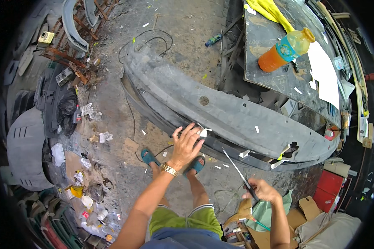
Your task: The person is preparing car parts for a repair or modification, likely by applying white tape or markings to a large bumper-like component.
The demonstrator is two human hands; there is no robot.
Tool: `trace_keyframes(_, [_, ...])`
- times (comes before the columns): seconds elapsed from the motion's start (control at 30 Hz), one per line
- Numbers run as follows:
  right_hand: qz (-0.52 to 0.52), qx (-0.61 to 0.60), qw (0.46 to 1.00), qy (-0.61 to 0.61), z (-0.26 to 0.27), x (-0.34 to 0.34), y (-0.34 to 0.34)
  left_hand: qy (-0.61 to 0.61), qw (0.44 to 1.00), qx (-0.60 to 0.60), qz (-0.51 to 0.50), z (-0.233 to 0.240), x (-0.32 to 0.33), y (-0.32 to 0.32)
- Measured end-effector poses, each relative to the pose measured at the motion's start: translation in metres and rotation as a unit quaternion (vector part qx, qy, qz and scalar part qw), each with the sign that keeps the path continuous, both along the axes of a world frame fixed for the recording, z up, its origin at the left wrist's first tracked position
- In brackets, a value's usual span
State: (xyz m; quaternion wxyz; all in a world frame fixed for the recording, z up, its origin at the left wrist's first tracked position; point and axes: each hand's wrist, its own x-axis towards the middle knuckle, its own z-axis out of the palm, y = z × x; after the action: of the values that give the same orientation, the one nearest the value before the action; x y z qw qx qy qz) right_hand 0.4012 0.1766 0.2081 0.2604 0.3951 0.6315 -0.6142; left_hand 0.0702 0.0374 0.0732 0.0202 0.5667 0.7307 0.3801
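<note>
A long grey curved panel, apparently a vehicle bumper (218, 105), lies across the middle. Fingers spread, my left hand (187, 143) is at its near edge, beside a small white piece of paper or tape (202, 132); whether the fingers grip it cannot be told. My right hand (260, 190) is closed around the dark handle of a long thin-bladed tool, possibly scissors (238, 171), with the blade pointing up and left toward the panel. More white pieces (244, 153) and a yellow-green strip (281, 156) cling to the panel's near edge at the right.
At the upper right, a dark table (268, 77) bears a bottle of orange liquid (283, 51), a yellow cloth (268, 11) and a white sheet (324, 74). A thin black cable (132, 115) runs over the floor. Litter and grey panels (28, 146) lie left; cardboard (308, 208) lies lower right.
</note>
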Motion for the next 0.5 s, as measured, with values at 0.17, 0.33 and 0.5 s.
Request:
trace_keyframes(0.17, [-0.065,-0.045,0.997,0.009,0.005,0.015,-0.041,-0.068,0.992,0.015,0.107,0.001,0.017,0.014])
trace_keyframes(0.33, [-0.076,-0.059,0.995,0.028,0.011,0.034,-0.058,-0.07,0.984,0.047,0.156,0.018,0.018,0.012])
trace_keyframes(0.5, [-0.095,-0.043,0.988,0.112,0.04,0.029,-0.065,-0.436,0.881,0.103,0.153,0.105,0.026,-0.02])
